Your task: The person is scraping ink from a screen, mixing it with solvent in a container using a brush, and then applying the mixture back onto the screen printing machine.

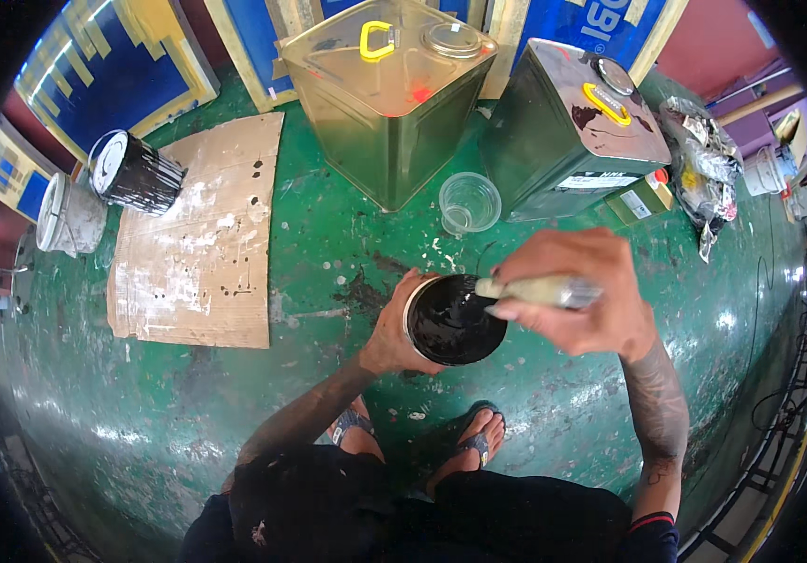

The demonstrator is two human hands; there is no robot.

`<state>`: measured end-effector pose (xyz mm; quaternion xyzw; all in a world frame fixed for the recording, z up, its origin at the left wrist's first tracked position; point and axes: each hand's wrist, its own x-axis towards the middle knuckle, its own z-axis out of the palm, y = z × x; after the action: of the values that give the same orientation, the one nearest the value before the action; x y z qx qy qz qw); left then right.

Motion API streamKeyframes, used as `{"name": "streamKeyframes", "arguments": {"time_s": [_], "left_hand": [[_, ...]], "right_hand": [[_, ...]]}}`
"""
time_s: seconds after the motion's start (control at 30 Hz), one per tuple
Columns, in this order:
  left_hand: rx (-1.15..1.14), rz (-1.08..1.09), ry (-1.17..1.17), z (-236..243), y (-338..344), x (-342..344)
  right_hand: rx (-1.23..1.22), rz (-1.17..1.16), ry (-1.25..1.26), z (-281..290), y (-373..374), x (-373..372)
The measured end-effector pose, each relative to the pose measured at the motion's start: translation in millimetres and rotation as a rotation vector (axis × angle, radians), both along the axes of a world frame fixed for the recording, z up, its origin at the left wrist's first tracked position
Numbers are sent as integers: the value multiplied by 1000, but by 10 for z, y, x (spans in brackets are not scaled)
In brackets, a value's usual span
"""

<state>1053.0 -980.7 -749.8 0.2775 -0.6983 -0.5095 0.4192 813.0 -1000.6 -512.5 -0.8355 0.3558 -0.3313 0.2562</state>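
Observation:
My left hand (pixel 391 330) is wrapped round a pale cup (pixel 409 310) that holds glossy black paint (pixel 450 324). In my closed right hand (pixel 584 281) is a slim, pale object (pixel 544 290); it has a blunt whitish tip and a greyer, shinier far end. The tip reaches over the cup's right rim. From this angle I cannot make out whether it is a tool handle or a small bottle. Just beyond the cup, a clear plastic tub (pixel 470 204) stands on the green floor.
Two large metal cans, one bare metal (pixel 371 122) and one dark (pixel 540 122), stand ahead. A small box (pixel 639 202) and a crumpled plastic bag (pixel 701 159) lie right. Left are stained cardboard (pixel 202 235), a black-streaked bucket (pixel 136 174) and a white bucket (pixel 70 216).

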Motion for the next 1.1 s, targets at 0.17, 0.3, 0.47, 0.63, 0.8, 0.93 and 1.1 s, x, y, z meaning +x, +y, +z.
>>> {"name": "streamKeyframes", "arguments": {"time_s": [0.17,0.3,0.47,0.63,0.8,0.93,1.1], "left_hand": [[-130,84,-46,80,-70,66],[-3,34,-7,-43,-45,57],[-27,3,47,-19,-60,23],[-70,31,-9,-3,-113,59],[-36,61,61,-33,-88,29],[-3,29,62,38,-119,8],[-84,21,-6,91,-155,51]], "right_hand": [[100,-4,125,-120,219,-15],[400,-131,-121,-202,279,-75],[283,-305,-282,-92,234,-89],[4,-67,105,-96,304,28],[39,-123,-67,-179,216,79],[-29,-162,-16,-281,174,43],[178,-85,-124,-386,168,-3]]}}
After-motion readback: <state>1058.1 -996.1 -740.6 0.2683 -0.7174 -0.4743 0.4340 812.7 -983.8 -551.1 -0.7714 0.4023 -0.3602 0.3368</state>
